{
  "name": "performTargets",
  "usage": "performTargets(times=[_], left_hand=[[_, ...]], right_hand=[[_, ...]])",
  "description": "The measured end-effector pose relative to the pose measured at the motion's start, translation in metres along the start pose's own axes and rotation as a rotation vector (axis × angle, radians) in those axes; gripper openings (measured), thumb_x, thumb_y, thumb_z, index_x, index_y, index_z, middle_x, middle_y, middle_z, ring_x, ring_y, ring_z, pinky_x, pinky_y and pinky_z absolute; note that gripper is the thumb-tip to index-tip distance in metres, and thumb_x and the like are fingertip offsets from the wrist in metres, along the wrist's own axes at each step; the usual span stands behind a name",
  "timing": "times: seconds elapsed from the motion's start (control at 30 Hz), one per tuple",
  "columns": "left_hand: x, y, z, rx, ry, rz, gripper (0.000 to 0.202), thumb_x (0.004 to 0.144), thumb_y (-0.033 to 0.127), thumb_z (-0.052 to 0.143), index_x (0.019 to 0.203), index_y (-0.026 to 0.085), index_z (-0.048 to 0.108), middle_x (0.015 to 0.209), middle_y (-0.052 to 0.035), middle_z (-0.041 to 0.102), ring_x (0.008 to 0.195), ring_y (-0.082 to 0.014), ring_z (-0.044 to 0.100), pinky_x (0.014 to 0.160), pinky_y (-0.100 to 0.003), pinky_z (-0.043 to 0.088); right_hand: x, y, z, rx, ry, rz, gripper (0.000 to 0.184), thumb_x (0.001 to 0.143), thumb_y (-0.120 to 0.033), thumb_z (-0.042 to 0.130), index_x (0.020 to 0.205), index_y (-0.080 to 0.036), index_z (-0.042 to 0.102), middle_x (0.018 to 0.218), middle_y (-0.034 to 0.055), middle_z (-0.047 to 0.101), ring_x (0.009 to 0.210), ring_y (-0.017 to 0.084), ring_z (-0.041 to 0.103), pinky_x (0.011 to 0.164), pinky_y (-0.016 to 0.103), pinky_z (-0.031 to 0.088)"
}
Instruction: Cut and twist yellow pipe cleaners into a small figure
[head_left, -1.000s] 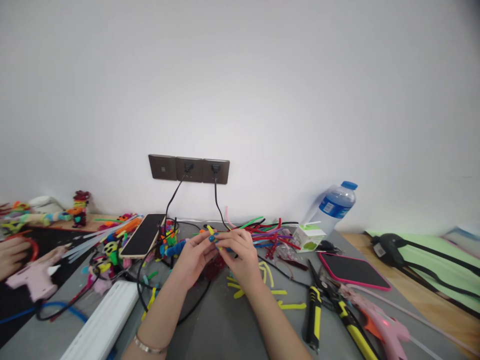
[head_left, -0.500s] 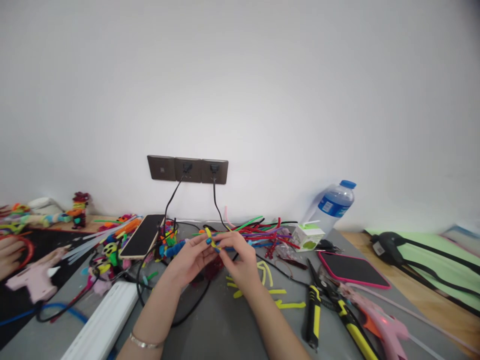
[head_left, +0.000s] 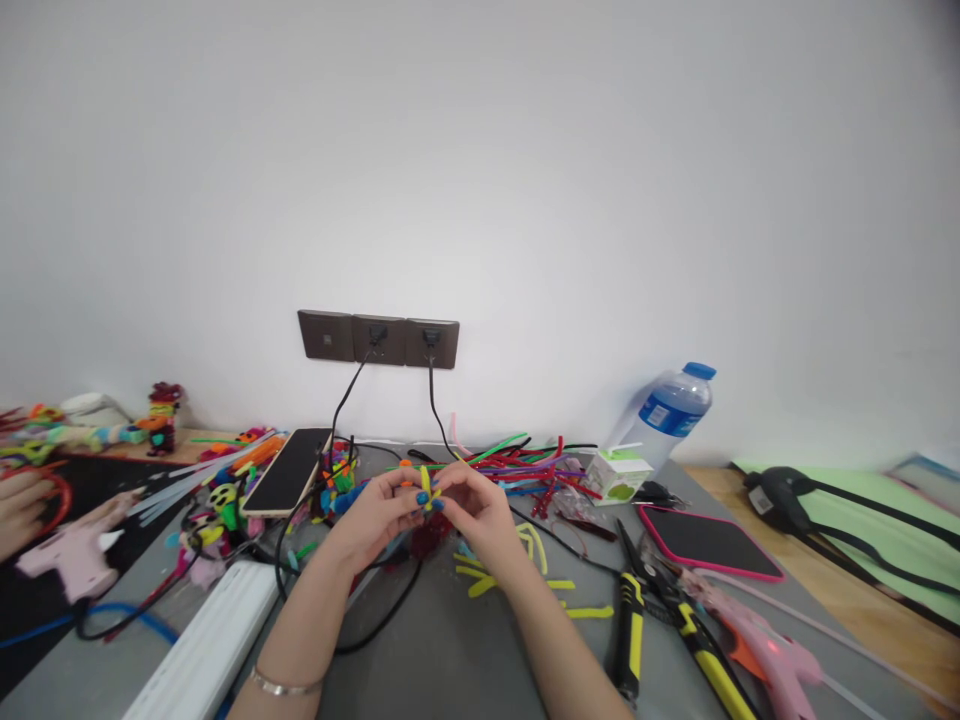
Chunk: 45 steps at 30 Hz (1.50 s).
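Observation:
Both hands meet above the grey table (head_left: 450, 660), in front of a heap of coloured pipe cleaners (head_left: 525, 462). My left hand (head_left: 371, 520) and my right hand (head_left: 480, 510) each pinch a short yellow pipe cleaner piece (head_left: 426, 488) that stands upright between the fingertips. The fingers of both hands are curled in. Several cut yellow pieces (head_left: 525, 575) lie on the table just right of my right hand. A dark red tangle (head_left: 427, 535) sits beneath the hands.
Black-and-yellow pliers (head_left: 630, 625) and a pink glue gun (head_left: 765, 655) lie at the right, beside a pink-cased phone (head_left: 705, 540), a small green carton (head_left: 616, 475) and a water bottle (head_left: 667, 410). A phone (head_left: 289, 470), cables and a white power strip (head_left: 202, 650) lie left. Another person's hand (head_left: 19, 510) is at the far left.
The yellow piece has turned from slanted to upright between my fingertips, and both hands have shifted slightly nearer each other.

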<state>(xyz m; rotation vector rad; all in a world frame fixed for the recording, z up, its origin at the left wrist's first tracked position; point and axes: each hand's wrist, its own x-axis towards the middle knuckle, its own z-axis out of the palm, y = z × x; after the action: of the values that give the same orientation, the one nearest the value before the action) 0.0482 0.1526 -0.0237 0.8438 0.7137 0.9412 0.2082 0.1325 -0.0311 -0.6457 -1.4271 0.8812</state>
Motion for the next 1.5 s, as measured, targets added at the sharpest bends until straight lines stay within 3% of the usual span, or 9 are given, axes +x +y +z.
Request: performTargets(times=[0.2,0.33,0.5,0.7,0.93,1.23,1.5], left_hand=[[-0.007,0.004,0.002,0.178,-0.149,-0.041,0.032,0.061,0.023,0.084,0.078,0.016,0.058,0.059,0.0029,0.06,0.052,-0.0071,0.053,0.053,-0.017,0.04],[-0.01,0.002,0.003,0.246,-0.22,-0.106,0.037,0.06,0.025,0.085,0.075,0.018,0.052,0.052,0.0082,0.051,0.046,-0.0059,0.046,0.048,-0.016,0.035],[-0.01,0.005,0.01,0.197,-0.147,-0.069,0.034,0.06,0.028,0.084,0.072,0.017,0.055,0.058,0.0055,0.052,0.048,-0.0057,0.044,0.046,-0.016,0.032],[-0.002,0.002,0.014,0.335,0.03,0.133,0.031,0.064,0.04,0.08,0.069,0.013,0.067,0.058,0.0001,0.055,0.052,-0.0086,0.046,0.049,-0.019,0.038],[0.004,-0.002,0.01,0.418,0.062,0.365,0.021,0.07,0.035,0.076,0.076,0.016,0.069,0.062,-0.0007,0.06,0.055,-0.0114,0.052,0.053,-0.02,0.042],[0.006,-0.007,0.01,0.465,0.052,0.438,0.019,0.069,0.03,0.076,0.079,0.014,0.07,0.074,-0.0043,0.07,0.069,-0.015,0.062,0.064,-0.022,0.049],[0.011,-0.011,0.002,0.508,0.134,0.482,0.016,0.071,0.028,0.072,0.079,0.015,0.071,0.077,-0.0053,0.073,0.074,-0.0173,0.066,0.071,-0.025,0.053]], right_hand=[[-0.002,-0.004,-0.011,0.317,-0.23,0.346,0.039,0.071,-0.036,0.078,0.103,-0.023,0.06,0.086,0.0018,0.063,0.077,0.016,0.061,0.073,0.03,0.052],[-0.003,-0.014,-0.013,0.426,-0.385,0.521,0.03,0.067,-0.036,0.081,0.085,-0.018,0.065,0.078,0.0009,0.065,0.07,0.015,0.062,0.07,0.029,0.051],[-0.001,-0.013,-0.011,0.438,-0.216,0.511,0.023,0.067,-0.033,0.081,0.079,-0.018,0.067,0.076,0.0005,0.065,0.066,0.013,0.06,0.067,0.027,0.049],[0.0,0.001,-0.011,0.398,-0.023,0.444,0.021,0.069,-0.032,0.079,0.083,-0.02,0.07,0.075,0.0002,0.067,0.068,0.014,0.061,0.068,0.026,0.047],[0.001,0.005,-0.012,0.373,0.034,0.384,0.018,0.07,-0.032,0.079,0.081,-0.02,0.071,0.074,0.0003,0.068,0.07,0.014,0.062,0.07,0.026,0.048],[0.001,0.012,-0.013,0.318,0.116,0.353,0.019,0.069,-0.031,0.079,0.081,-0.02,0.069,0.075,-0.0002,0.069,0.071,0.014,0.064,0.069,0.025,0.051],[0.002,0.011,-0.012,0.272,0.176,0.392,0.021,0.065,-0.036,0.081,0.077,-0.021,0.074,0.073,0.0026,0.073,0.068,0.018,0.068,0.074,0.034,0.057]])
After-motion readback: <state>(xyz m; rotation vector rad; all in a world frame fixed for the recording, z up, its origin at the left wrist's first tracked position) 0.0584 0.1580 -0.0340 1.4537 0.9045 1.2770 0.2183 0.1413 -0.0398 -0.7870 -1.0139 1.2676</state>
